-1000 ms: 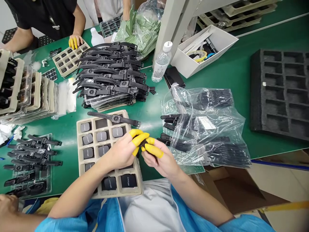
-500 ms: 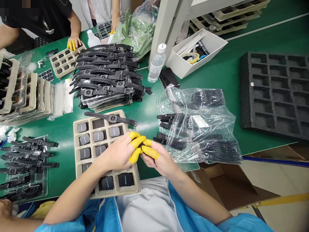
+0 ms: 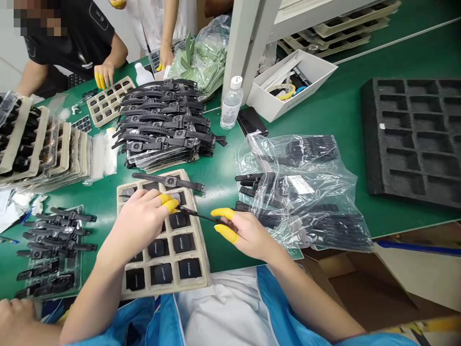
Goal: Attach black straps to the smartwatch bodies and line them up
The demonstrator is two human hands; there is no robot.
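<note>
Over the beige compartment tray [image 3: 205, 276], my left hand [image 3: 144, 216], with yellow finger cots, pinches a black watch [image 3: 187, 210]. Its thin strap slants down to the right. My right hand [image 3: 248, 230] has thumb and forefinger spread, and the strap's far end lies between them; its curled fingers are partly hidden. Dark square covers [image 3: 162, 274] with pale lettering sit in the tray's compartments. Another black watch [image 3: 171, 181] with its strap lies across the tray's far edge.
Strapped watches [image 3: 165, 115] are piled behind the tray, and more [image 3: 57, 245] lie at left. Clear bags of straps [image 3: 302, 187], a water bottle [image 3: 231, 103] and a white box [image 3: 288, 91] are to the right. A co-worker's hand [image 3: 104, 74] is over another tray.
My hands have moved apart. The left has shifted left over the tray with the watch, whose strap now shows stretched out; the right thumb and forefinger have spread. The view has shifted slightly.
</note>
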